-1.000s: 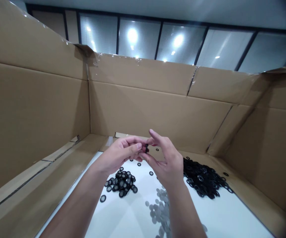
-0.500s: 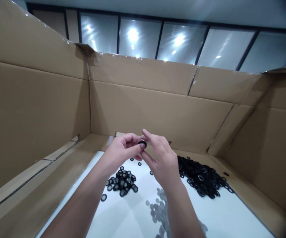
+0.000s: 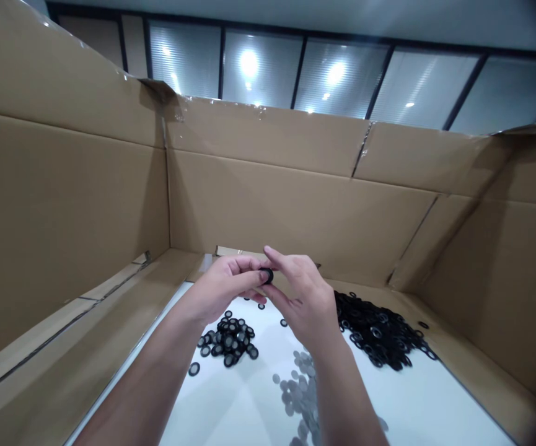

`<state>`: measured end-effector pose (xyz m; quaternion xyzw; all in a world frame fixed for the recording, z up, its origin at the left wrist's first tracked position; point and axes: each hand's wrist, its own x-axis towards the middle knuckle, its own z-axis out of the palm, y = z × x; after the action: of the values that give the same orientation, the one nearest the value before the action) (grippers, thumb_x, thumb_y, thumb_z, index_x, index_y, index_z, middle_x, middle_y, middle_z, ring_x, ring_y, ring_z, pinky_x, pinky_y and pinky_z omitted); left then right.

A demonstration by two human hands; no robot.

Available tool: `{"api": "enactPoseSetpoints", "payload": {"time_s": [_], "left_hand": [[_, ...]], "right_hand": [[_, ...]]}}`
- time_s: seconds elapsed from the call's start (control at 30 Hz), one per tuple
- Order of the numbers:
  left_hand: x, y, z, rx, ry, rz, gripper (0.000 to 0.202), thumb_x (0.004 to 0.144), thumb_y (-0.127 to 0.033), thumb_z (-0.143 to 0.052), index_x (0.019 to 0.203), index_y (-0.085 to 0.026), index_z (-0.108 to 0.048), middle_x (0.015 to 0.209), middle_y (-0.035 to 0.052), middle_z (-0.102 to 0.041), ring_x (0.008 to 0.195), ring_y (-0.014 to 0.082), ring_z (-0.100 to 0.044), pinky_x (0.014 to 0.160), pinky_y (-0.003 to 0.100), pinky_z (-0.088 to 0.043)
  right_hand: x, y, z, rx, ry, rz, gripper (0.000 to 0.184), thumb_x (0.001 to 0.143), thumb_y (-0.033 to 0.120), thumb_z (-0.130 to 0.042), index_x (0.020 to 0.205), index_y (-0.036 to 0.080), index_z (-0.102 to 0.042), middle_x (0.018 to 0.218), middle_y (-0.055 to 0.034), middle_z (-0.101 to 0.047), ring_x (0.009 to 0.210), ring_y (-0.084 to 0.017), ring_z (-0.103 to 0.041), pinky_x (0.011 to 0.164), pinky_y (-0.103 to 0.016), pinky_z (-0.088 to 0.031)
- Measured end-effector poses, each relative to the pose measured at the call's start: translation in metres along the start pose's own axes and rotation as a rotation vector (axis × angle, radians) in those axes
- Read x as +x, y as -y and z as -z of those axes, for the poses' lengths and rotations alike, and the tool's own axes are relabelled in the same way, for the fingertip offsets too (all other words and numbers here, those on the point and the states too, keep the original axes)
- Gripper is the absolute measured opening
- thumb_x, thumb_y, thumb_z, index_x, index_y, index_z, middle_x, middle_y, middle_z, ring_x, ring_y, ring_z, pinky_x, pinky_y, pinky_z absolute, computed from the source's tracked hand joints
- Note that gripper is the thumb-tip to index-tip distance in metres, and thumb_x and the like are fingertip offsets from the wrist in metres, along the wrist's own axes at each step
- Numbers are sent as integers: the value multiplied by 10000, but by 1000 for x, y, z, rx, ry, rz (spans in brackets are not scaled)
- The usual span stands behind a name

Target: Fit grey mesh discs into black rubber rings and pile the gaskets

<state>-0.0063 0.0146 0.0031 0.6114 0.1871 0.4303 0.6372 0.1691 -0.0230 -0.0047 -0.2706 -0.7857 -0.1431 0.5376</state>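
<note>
At the centre of the frame, you hold a small black ring [image 3: 270,276], dark all around its rim and tilted toward you; your thumb hides part of its face, so you cannot tell what its middle looks like. The grip of your left hand [image 3: 221,285] is clamped on it, thumb laid over the near side. Your right hand [image 3: 307,300] curves in from the other side, its thumb and fingertips close by the ring; you cannot tell whether that grip presses on it.

Around you stands an open cardboard box [image 3: 268,192], its seams taped, its walls filling the left, middle and right of the frame. Inside lies a white tabletop [image 3: 230,406]. On it, left of centre, you have a pile of black rings with grey centres [image 3: 230,341]; at lower centre, scattered pale grey discs [image 3: 298,393], partly behind your right forearm; at right, a large heap of black rings [image 3: 382,334], many visibly hollow.
</note>
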Motion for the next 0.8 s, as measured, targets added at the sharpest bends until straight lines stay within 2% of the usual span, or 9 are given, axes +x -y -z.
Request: {"api": "enactPoseSetpoints", "payload": {"time_s": [0.2,0.33,0.5,0.63,0.73,0.8], "left_hand": [[-1,0,7,77,60,-5,222,851,-324,-769,907,-114,-722,884,66,-693,808,162,-665,747,311,-584],[0,0,6,51,46,12,222,833,-318,-785,893,-114,-721,819,46,-679,734,143,-651,729,292,-551],[3,5,1,-62,55,32,224,804,-308,-809,857,-112,-714,717,15,-624,645,105,-575,671,253,-497],[3,6,3,-61,45,30,244,798,-315,-815,874,-107,-714,738,16,-622,654,100,-579,677,244,-493],[2,4,6,-30,26,21,249,787,-311,-822,886,-109,-715,785,22,-635,689,111,-607,718,264,-517],[2,3,6,-21,17,30,267,784,-312,-823,915,-107,-714,826,30,-641,727,123,-623,731,273,-529]], "right_hand": [[2,0,1,-26,9,38,626,937,96,-689,1477,339,-488,1129,-4,-730,1006,-175,-641,948,-350,-540],[1,0,-1,-42,-9,60,649,930,79,-688,1486,342,-480,1076,-9,-727,963,-179,-637,915,-354,-546],[-2,1,-4,-34,-59,13,590,958,131,-659,1472,374,-502,1138,-36,-667,1017,-185,-646,909,-359,-574],[-1,2,3,8,52,-36,590,963,185,-669,1490,367,-476,1238,-38,-656,1092,-190,-647,967,-371,-570],[1,2,7,44,116,-28,598,985,147,-624,1511,364,-441,1251,-28,-679,1132,-185,-643,1008,-383,-557],[1,1,7,49,111,-29,598,986,123,-611,1507,367,-446,1235,-23,-688,1126,-179,-644,1011,-380,-556]]}}
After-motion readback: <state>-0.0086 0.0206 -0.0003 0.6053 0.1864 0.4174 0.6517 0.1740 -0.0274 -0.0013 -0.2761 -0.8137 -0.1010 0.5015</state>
